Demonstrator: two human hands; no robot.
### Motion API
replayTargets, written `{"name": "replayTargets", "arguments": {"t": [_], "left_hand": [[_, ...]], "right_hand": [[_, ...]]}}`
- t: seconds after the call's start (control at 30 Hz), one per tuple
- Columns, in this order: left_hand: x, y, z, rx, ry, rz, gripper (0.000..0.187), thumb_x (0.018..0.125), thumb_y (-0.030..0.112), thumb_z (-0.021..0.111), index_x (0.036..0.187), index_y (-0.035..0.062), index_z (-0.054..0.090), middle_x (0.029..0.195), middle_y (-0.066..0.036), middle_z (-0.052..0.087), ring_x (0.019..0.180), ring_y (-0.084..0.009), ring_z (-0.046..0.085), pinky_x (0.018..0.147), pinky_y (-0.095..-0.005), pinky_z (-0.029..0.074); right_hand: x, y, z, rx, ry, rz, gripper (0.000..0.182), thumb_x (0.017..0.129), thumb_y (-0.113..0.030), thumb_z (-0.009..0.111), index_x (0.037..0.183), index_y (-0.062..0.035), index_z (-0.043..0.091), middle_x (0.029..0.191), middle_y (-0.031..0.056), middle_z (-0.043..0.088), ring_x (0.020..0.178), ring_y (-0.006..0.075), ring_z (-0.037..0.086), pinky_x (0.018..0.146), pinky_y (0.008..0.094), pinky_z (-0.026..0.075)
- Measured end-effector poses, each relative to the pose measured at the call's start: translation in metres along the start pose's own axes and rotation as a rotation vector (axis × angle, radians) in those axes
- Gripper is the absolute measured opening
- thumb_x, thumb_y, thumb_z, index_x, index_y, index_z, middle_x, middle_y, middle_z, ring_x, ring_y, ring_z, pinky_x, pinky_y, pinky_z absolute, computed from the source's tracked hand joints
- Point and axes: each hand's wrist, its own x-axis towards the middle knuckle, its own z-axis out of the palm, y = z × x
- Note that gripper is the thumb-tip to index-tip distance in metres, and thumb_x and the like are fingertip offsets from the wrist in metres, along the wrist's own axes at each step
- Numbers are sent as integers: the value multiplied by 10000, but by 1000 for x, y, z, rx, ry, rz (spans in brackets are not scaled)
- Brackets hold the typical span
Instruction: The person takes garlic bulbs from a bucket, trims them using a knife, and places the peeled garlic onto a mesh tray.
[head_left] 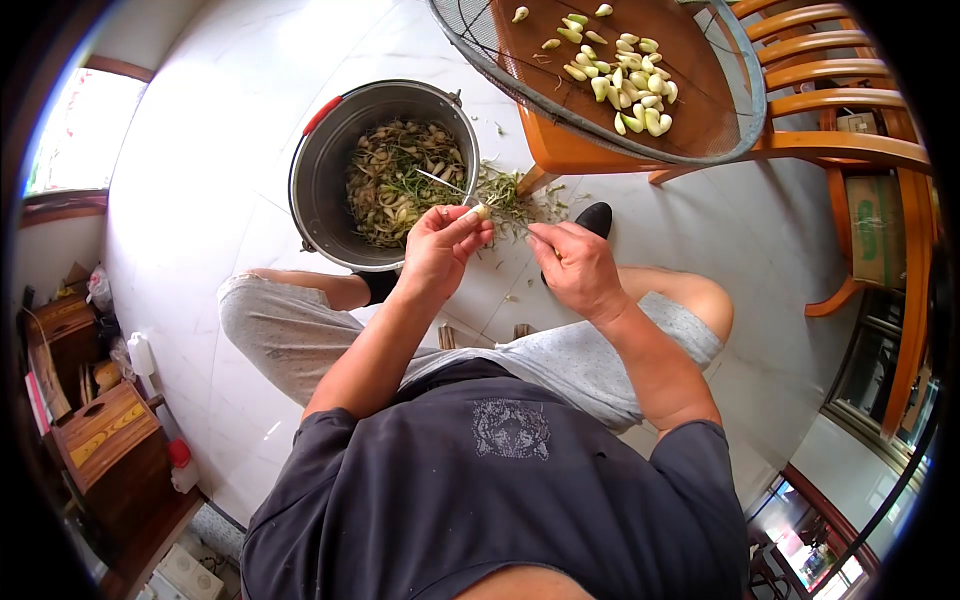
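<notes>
Between thumb and fingers, my left hand (447,243) pinches a small pale bulb (481,212) beside the rim of a metal bucket (318,190). Many unpeeled bulbs with green and dry stems (405,180) lie in the bucket. My right hand (578,262) is closed on something mostly hidden, a little to the right of the bulb. A thin blade (441,181) shows above my left hand, over the bucket; which hand holds it is unclear. Cleaned whitish-green bulbs (635,85) rest in a round mesh tray (740,130) at the upper right.
The tray lies on a wooden chair (585,150). Green trimmings (505,195) are scattered on the tiled floor beside the bucket. A wooden cabinet (105,430) stands at the left, and a cardboard box (877,230) sits at the right. The bucket has a red handle grip (322,116).
</notes>
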Motion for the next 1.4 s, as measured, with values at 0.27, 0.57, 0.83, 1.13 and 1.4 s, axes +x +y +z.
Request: {"name": "replayTargets", "arguments": {"t": [0.27,0.57,0.83,1.13,1.4], "left_hand": [[2,-2,-2,33,-15,32,94,854,-33,580,912,-12,510,887,-130,623,794,-214,640,732,-311,557],[-2,-3,-2,-34,-17,61,147,816,-82,550,938,1,563,926,-100,637,871,-205,622,758,-336,518],[2,-7,-10,-107,-113,130,142,797,-99,558,916,-25,581,904,-113,637,827,-201,625,736,-310,513],[-7,-2,1,1,-127,167,127,809,-60,592,911,15,583,910,-109,619,783,-170,604,685,-268,504],[-9,10,-3,155,-355,287,123,796,-76,631,834,14,556,966,-147,608,807,-214,630,716,-331,547]], "right_hand": [[0,3,1,-122,8,-107,119,789,-111,633,902,-73,636,723,106,586,684,294,592,591,383,479],[0,-3,2,-314,93,-278,112,801,-108,628,898,-54,613,662,67,523,635,239,564,549,341,472],[-3,0,4,-383,104,-302,242,742,-62,604,979,-12,620,699,79,524,661,238,562,567,337,475],[-7,1,8,-315,39,-153,220,757,-25,576,972,-14,625,773,123,586,714,299,587,634,375,489],[3,23,-14,-285,-267,482,198,803,-148,535,814,14,649,818,238,628,796,389,613,754,446,488]]}}
